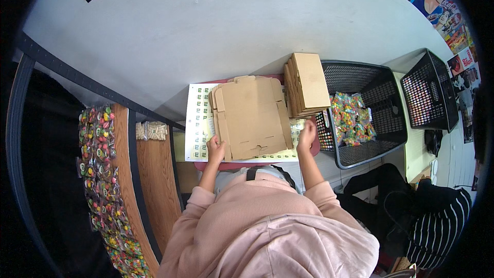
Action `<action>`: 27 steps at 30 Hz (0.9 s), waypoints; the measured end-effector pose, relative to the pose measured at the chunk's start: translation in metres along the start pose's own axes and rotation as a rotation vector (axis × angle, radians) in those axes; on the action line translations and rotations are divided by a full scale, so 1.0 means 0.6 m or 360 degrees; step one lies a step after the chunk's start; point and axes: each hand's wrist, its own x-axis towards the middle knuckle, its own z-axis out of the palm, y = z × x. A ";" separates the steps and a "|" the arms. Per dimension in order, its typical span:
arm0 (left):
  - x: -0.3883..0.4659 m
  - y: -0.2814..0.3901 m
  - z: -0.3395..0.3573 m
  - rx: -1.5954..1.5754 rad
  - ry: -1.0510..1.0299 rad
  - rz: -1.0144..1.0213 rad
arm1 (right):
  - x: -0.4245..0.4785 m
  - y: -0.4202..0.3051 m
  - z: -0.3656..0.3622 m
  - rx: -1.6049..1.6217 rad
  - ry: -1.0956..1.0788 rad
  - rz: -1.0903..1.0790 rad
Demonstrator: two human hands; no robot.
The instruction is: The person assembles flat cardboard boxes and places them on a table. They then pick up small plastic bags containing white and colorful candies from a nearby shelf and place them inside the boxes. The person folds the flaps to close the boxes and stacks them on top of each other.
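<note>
Flat cardboard box blanks (252, 116) lie in a loose stack before me, with die-cut flaps and slots along their edges. Beneath them is a sheet of printed stickers (195, 123) bearing repeated small marks. My left hand (216, 149) is at the lower left edge of the blanks, thumb and fingers near a side flap; whether it grips the cardboard is unclear. Just off their right side is my right hand (307, 135), fingers curled and slightly blurred, over the sticker sheet's edge. Folded cardboard boxes (307, 81) are stacked beyond it.
A black plastic basket (389, 116) at right holds candy bags (349, 117). Another black basket (432, 92) stands farther right. Shelves at left carry rows of candy bags (100, 170) and a bag of pale pieces (151, 131). A person in striped clothing (438, 227) sits at lower right.
</note>
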 end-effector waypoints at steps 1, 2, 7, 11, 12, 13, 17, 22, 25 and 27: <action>-0.003 0.005 -0.004 0.0042 0.0012 0.0032 | -0.025 0.009 0.001 -0.0483 -0.0065 -0.0338; -0.001 0.008 -0.006 -0.0071 -0.0104 0.0006 | -0.041 0.015 0.000 -0.0609 -0.0252 -0.0422; -0.006 0.014 -0.010 -0.0070 -0.0115 0.0116 | -0.075 -0.002 0.008 -0.1173 -0.0495 -0.0746; -0.017 0.055 -0.026 0.0275 -0.0022 0.0409 | -0.089 -0.036 0.008 -0.1416 -0.0407 -0.0975; -0.014 0.056 -0.028 0.0228 -0.0042 0.0380 | -0.093 -0.043 0.008 -0.1379 -0.0413 -0.0996; -0.012 0.057 -0.029 0.0180 -0.0060 0.0351 | -0.097 -0.049 0.009 -0.1342 -0.0420 -0.1017; -0.011 0.088 -0.033 -0.0026 -0.0155 0.0105 | -0.089 -0.048 0.010 -0.1269 -0.0390 -0.1045; 0.020 0.054 -0.035 -0.0070 -0.0319 0.0099 | -0.036 -0.018 0.013 -0.0898 -0.0646 -0.0766; 0.019 0.092 -0.054 -0.0272 -0.0499 -0.0243 | -0.031 -0.040 -0.002 -0.0875 -0.0866 -0.0566; 0.027 0.071 -0.061 -0.0602 -0.0562 -0.0386 | -0.022 -0.040 -0.014 -0.0806 -0.1109 -0.0425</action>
